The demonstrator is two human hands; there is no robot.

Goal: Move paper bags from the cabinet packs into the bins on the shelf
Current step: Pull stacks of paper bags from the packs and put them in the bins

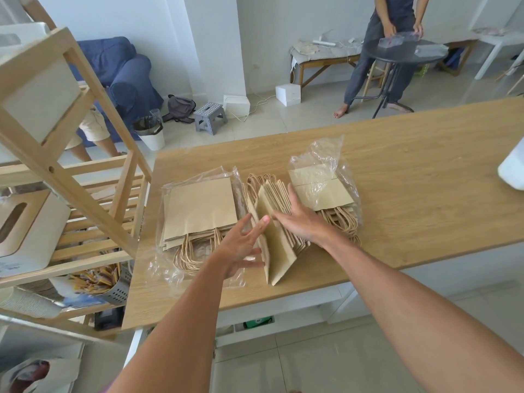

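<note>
A loose stack of brown paper bags point(279, 245) stands on edge in the middle of the wooden table point(411, 171). My left hand point(243, 245) presses its left face, thumb on top. My right hand point(300, 219) lies flat against its right side. A clear plastic pack of flat paper bags point(200, 211) lies to the left, its twisted handles toward me. A second plastic pack of bags point(326, 188) lies to the right. White bins point(25, 231) sit on the wooden shelf point(93, 177) at the left.
A white object point(513, 168) sits at the table's right edge. A metal basket of packets point(110, 282) and stacked cups rest on a lower shelf. One person stands at a round black table point(402, 52) beyond; another person's legs show behind the shelf.
</note>
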